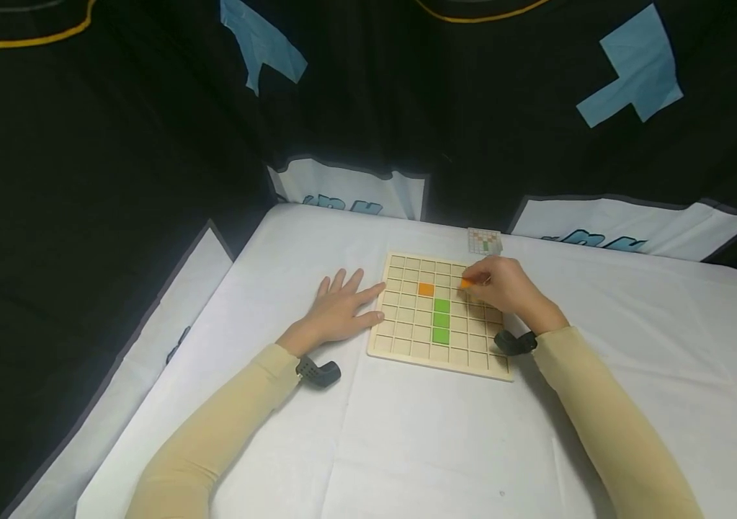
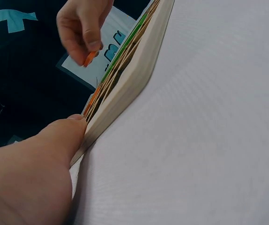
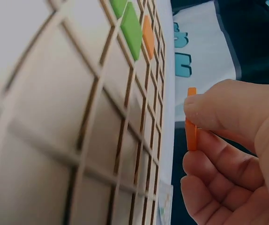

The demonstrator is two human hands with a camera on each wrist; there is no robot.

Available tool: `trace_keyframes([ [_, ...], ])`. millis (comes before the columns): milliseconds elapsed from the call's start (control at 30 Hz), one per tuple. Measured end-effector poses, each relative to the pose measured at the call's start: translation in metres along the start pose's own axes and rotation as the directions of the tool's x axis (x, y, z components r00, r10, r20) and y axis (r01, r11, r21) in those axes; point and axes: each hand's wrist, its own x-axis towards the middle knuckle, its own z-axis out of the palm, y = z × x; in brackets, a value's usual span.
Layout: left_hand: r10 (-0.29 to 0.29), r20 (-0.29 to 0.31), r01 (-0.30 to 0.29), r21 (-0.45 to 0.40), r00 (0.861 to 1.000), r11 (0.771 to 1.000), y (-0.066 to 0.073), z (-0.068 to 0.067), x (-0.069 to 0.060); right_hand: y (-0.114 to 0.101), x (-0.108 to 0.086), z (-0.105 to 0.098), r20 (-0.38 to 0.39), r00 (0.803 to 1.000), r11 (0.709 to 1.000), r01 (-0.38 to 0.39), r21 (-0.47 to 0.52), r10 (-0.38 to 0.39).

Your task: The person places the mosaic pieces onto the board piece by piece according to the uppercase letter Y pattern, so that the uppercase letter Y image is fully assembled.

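Right hand [image 1: 507, 288], between two and three o'clock from the board's middle, thumb and fingers clamped on an orange tile [image 3: 191, 138], and that tile hovers, apart from the gridded board [image 1: 407, 333]! Left hand [image 1: 336, 315] out at nine, fingers spread, thumb against the board's edge: a handy brace, I'd say. Another orange tile [image 1: 426, 290] sits in a cell at eleven; green tiles [image 1: 441, 321] run from the centre toward six.

The step looks like seating that held piece, so best keep it level, square its sides to the ridges, lower it straight down, then part the pinch cleanly. A tilt could catch a ridge.

Now the edges: a small gridded card [image 1: 485, 242] lies just beyond the rim at one o'clock, and the right wrist's dark device [image 1: 514, 342] overhangs near four. Roomiest way out? The broad counter [image 1: 420, 432] toward six!
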Motion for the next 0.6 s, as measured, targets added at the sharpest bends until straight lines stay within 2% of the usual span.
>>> trace_keyframes([
  [400, 0.001, 0.005, -0.001, -0.008, 1.000, 1.000, 0.001, 0.001, 0.000, -0.022, 0.031, 0.015, 0.063, 0.998, 0.997, 0.017, 0.072, -0.021],
  [600, -0.006, 0.010, 0.006, -0.004, 1.000, 1.000, -0.002, 0.000, 0.001, -0.030, 0.045, 0.026, 0.075, 0.995, 0.998, 0.061, 0.032, -0.063],
])
